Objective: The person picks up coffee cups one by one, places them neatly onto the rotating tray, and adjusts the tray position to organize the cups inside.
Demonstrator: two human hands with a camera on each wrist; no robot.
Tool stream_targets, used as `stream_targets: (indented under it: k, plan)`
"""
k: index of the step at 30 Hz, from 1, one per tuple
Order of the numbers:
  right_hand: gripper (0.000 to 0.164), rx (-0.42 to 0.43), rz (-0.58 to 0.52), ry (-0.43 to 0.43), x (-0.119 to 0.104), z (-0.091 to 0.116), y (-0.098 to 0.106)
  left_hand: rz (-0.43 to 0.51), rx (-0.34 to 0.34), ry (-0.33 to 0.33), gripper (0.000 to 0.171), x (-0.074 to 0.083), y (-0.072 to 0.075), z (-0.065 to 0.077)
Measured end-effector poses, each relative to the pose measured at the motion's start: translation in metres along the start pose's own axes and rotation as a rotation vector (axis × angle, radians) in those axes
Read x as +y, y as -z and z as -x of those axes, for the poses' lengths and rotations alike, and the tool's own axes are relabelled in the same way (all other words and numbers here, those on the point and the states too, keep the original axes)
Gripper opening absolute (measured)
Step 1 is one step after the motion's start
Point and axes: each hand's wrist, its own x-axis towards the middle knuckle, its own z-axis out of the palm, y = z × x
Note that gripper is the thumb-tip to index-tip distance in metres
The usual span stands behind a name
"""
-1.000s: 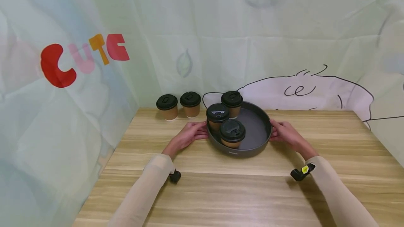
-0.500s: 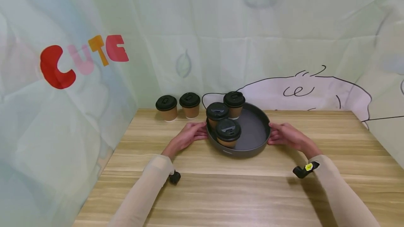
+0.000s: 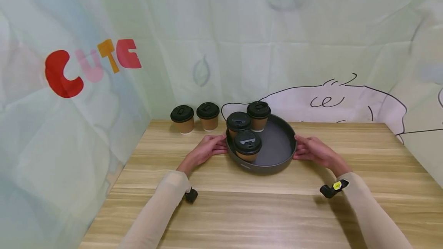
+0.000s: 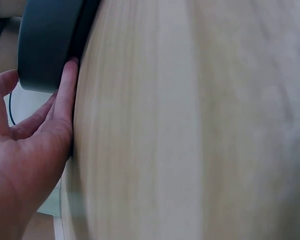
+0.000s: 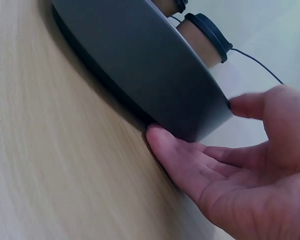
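- Pan (image 3: 277, 147), dark grey, round, one: at the middle of the far part of the wooden surface (image 3: 242, 218), between both hands. Turned clockwise, as seen from above, since a second ago; the small mark on its front wall has slid leftward.
- Left hand (image 3: 206, 149), one: grip pinching the pan's left edge, thumb at the rim, fingers low against the wall near the surface. Place much the same as a second ago.
- Right hand (image 3: 315, 152), one: grip pinching the pan's right edge, thumb at the rim, a fingertip at the bottom edge.
- Lidded cups in the pan, three, brown with black lids, all upright and grouped toward its left side: near cup (image 3: 247, 147), now further left than before; far cup (image 3: 258, 114), now further right; left cup (image 3: 238, 121), in nearly the same spot, partly hidden by the near one.
- Lidded cups outside the pan, two: outer cup (image 3: 182, 120) and inner cup (image 3: 208, 117), upright side by side on the surface at the far left, unmoved.
- Pale sleeves (image 3: 372, 206), two, each with a black wrist camera (image 3: 333, 188).
- Printed cloth (image 3: 238, 64), hung behind and to the left: coloured letters (image 3: 128, 53) spelling CUTE, and a black-outlined drawing.
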Motion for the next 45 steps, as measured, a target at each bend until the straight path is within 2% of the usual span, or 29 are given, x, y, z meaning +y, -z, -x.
stream_targets:
  k: [3,7,12,15,18,24,28,32,36,42,45]
  plan:
    - [0.037,-0.049,0.004,-0.018,0.001,0.003,0.003,0.001,0.0,0.0,0.035,0.0,0.001,0.001]
    - [0.039,-0.068,0.021,-0.042,0.001,0.005,0.005,0.004,0.0,-0.001,0.034,0.0,0.002,0.001]
    - [0.048,-0.002,0.027,0.002,0.0,0.0,0.001,0.011,0.002,-0.001,0.034,0.0,0.002,-0.001]
    - [0.047,0.041,0.022,0.021,-0.001,-0.004,-0.002,0.012,0.005,0.0,0.034,0.0,0.002,-0.001]
    - [0.042,0.047,0.007,0.024,0.0,-0.004,-0.003,0.017,0.01,0.002,0.034,0.0,0.001,-0.001]
    - [0.034,-0.04,0.002,-0.012,0.003,0.003,0.003,0.025,0.011,0.0,0.035,0.0,-0.001,-0.001]
    - [0.039,-0.062,0.028,-0.044,0.004,0.004,0.007,0.016,0.001,-0.003,0.037,0.001,0.0,0.0]
    - [0.047,0.002,0.011,-0.01,0.002,0.0,0.003,0.019,-0.002,-0.006,0.037,0.0,0.0,0.0]
    - [0.044,0.039,-0.002,0.022,0.001,-0.003,0.0,0.022,-0.008,-0.012,0.035,0.0,0.0,-0.002]
    - [0.037,-0.08,0.022,-0.042,0.003,0.003,0.01,0.025,-0.023,-0.027,0.033,-0.002,0.0,-0.003]
    - [0.04,-0.119,0.046,-0.074,0.003,0.005,0.013,0.017,-0.024,-0.028,0.034,-0.003,0.001,-0.003]
